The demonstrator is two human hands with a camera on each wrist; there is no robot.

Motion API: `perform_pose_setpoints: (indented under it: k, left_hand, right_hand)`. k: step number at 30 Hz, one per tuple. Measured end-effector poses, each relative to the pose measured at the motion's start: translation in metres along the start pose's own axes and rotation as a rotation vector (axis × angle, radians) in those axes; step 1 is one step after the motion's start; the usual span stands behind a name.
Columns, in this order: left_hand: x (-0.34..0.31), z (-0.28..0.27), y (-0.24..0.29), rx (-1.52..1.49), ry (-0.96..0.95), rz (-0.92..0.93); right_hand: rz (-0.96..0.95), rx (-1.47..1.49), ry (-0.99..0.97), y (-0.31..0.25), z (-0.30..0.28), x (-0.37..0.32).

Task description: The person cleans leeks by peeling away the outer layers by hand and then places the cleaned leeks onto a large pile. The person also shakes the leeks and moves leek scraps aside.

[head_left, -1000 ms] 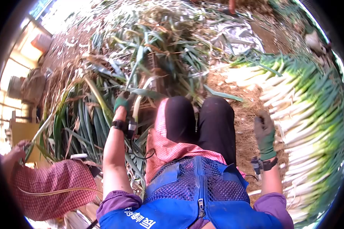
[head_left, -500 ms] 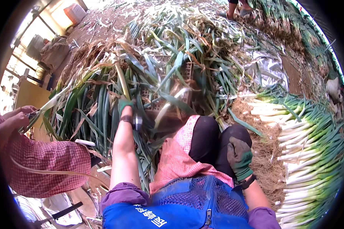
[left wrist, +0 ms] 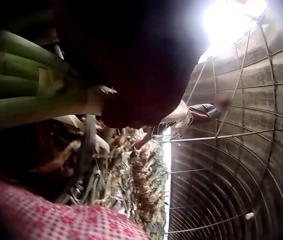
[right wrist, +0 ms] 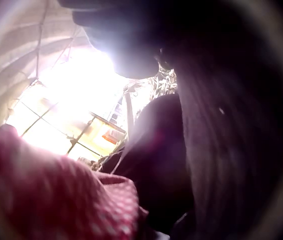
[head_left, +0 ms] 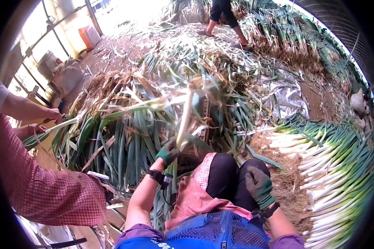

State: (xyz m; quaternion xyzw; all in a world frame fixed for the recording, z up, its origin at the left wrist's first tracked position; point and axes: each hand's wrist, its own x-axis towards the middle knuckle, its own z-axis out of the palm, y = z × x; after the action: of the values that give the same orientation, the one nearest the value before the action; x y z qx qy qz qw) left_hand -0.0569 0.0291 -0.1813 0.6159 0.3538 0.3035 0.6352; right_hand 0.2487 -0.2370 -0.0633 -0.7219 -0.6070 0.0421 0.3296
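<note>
Leek [head_left: 184, 120]: pale stalk, blurred, upright in front of the pile.
Left hand [head_left: 167, 152]: gloved, fingers curled round the leek's lower end.
Right hand [head_left: 258, 186]: gloved, fingers relaxed, resting on the knee [head_left: 224, 170], holding nothing.
Pile [head_left: 124, 133]: untrimmed green leaves, just beyond the knee.
Stack [head_left: 340, 166]: trimmed stalks in rows, right side.
Sleeve [head_left: 41, 191]: checked, a neighbour's, at left.

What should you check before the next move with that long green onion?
1. Left hand grips the onion: ok.
2. Onion clear of the pile: cannot tell, it is blurred.
3. Right hand free: ok, it rests on the knee and holds nothing.
4. Neighbour's hands apart from the onion: ok, they are far to the left.
5. Dirt on the onion: cannot tell.
6. Room on the stack at the right: cannot tell.
</note>
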Motion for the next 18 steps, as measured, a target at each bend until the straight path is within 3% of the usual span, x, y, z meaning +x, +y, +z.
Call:
perform_pose_setpoints:
  k: [3, 6, 7, 8, 9, 11, 12, 13, 14, 16, 18]
  left_hand:
    - [-0.015, 0.024, 0.055, -0.029, -0.081, 0.057]
    - [-0.031, 0.045, 0.104, -0.094, -0.135, -0.051]
    - [-0.036, 0.049, 0.108, -0.111, -0.170, -0.130]
    - [-0.038, 0.054, 0.102, -0.138, -0.206, -0.053]
    - [-0.045, 0.062, 0.115, -0.120, -0.238, -0.046]
    - [-0.064, 0.080, 0.152, -0.211, -0.300, -0.158]
    - [-0.072, 0.082, 0.170, -0.195, -0.372, -0.187]
    - [-0.069, 0.073, 0.153, -0.119, -0.478, -0.218]
    - [-0.074, 0.075, 0.152, -0.203, -0.543, -0.251]
    - [-0.083, 0.083, 0.156, -0.308, -0.650, -0.287]
    - [-0.093, 0.092, 0.165, -0.359, -0.723, -0.334]
  right_hand:
    - [0.332, 0.672, -0.060, 0.025, 0.000, 0.011]
    - [0.089, 0.747, 0.178, 0.017, -0.015, 0.065]
    - [0.070, 0.903, 0.137, 0.013, -0.031, 0.083]
    - [0.083, 0.916, 0.142, -0.012, -0.056, 0.099]
    - [-0.017, 0.827, 0.134, 0.009, -0.059, 0.114]
    - [-0.078, 0.937, 0.350, -0.011, -0.072, 0.136]
    - [-0.136, 0.926, 0.369, -0.003, -0.077, 0.147]
    - [-0.191, 0.914, 0.386, 0.005, -0.078, 0.156]
    - [-0.127, 0.925, 0.446, 0.005, -0.076, 0.161]
    - [0.044, 0.710, 0.143, 0.023, -0.080, 0.164]
    - [-0.065, 0.672, 0.031, 0.024, -0.071, 0.160]
